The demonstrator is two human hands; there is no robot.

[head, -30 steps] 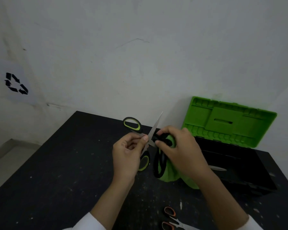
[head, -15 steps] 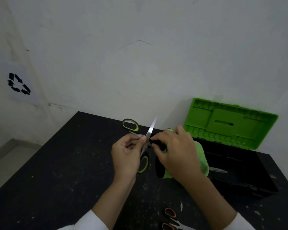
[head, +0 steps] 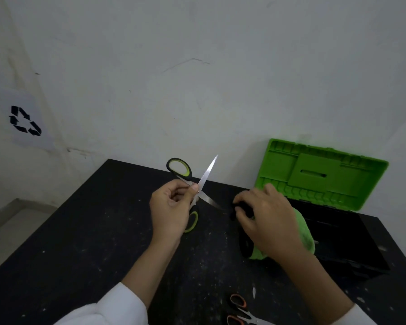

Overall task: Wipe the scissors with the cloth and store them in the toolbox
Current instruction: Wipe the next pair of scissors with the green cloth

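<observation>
My left hand (head: 170, 211) pinches a pair of black-and-green scissors (head: 205, 178) near the pivot, held above the black table. The blades are spread apart, one pointing up, the other pointing right. My right hand (head: 266, 221) grips a green cloth with black trim (head: 302, 233) just right of the lower blade's tip, apart from it. The toolbox (head: 338, 233) stands open at the right, its green lid (head: 319, 174) raised against the wall.
Orange-handled scissors (head: 240, 310) lie at the table's near edge between my forearms. The black table (head: 80, 242) is speckled with white flecks. A white wall rises close behind; a recycling sign (head: 25, 120) hangs at the left.
My right hand with the cloth has slid right along the lower blade and come off its tip. The left hand still holds the scissors in the same place.
</observation>
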